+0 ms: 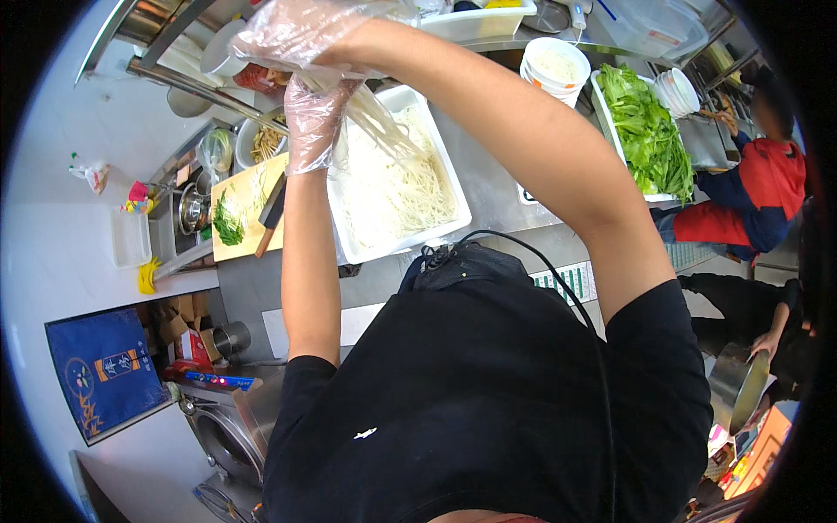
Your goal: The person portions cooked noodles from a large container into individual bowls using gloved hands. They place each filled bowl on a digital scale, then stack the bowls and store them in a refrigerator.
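The left hand [316, 122], in a thin clear glove [309, 155], is raised over the left edge of a white rectangular tray [410, 241]. Its fingers are bent toward the upper end of a clear plastic bag [382, 122], but I cannot tell if they are clamped on it. The right hand [292, 37], gloved as well, is above and just beside the left one, its arm crossing over the tray's far side. Folds of plastic cover its fingers, so I cannot tell whether they are apart or together.

The bag hangs slantwise over the tray; pale strands show in it or through it, I cannot say which. In the tray lies a wide heap of pale noodles [405, 196].

To the left, a cutting board [253, 230] carries chopped green herbs [228, 221], and a knife [273, 205] lies along its right side. A bowl [246, 144] of light-brown strips stands behind the board. To the right of the noodles are a white bucket [549, 85] and leafy greens [641, 131]. Farther right, a co-worker's hand [767, 343] holds a metal pot [731, 383].
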{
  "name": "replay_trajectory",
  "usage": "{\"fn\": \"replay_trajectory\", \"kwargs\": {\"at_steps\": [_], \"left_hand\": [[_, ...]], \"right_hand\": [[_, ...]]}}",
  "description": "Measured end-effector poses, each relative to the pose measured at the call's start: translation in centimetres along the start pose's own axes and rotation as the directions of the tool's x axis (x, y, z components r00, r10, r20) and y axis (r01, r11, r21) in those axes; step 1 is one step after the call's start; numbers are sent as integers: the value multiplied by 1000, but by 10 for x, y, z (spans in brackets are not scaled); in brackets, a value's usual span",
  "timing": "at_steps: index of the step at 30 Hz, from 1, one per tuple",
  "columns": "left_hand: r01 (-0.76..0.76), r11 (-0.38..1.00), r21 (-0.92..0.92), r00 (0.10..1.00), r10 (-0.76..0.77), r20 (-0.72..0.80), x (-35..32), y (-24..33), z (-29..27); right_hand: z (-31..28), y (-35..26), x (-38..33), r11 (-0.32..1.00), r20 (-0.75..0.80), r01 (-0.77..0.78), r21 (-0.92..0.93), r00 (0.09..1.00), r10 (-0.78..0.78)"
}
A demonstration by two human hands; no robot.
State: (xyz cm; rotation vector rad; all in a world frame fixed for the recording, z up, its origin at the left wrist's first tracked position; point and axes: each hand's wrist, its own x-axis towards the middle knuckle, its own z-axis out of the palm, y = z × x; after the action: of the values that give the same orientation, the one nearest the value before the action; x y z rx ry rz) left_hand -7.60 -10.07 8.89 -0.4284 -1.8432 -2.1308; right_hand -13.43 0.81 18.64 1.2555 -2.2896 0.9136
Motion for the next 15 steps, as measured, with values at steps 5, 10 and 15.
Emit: {"fn": "replay_trajectory", "kwargs": {"at_steps": [5, 10, 15], "left_hand": [[12, 1000, -19, 998, -14, -59, 22, 53, 0], [40, 995, 93, 999, -41, 14, 71, 101, 12], [6, 993, 114, 1000, -4, -20, 52, 102, 7]], "right_hand": [[-25, -20, 58, 993, -118, 70, 90, 991, -59], [-45, -5, 84, 994, -162, 25, 110, 987, -7], [-40, -9, 109, 985, -148, 38, 167, 989, -13]]}}
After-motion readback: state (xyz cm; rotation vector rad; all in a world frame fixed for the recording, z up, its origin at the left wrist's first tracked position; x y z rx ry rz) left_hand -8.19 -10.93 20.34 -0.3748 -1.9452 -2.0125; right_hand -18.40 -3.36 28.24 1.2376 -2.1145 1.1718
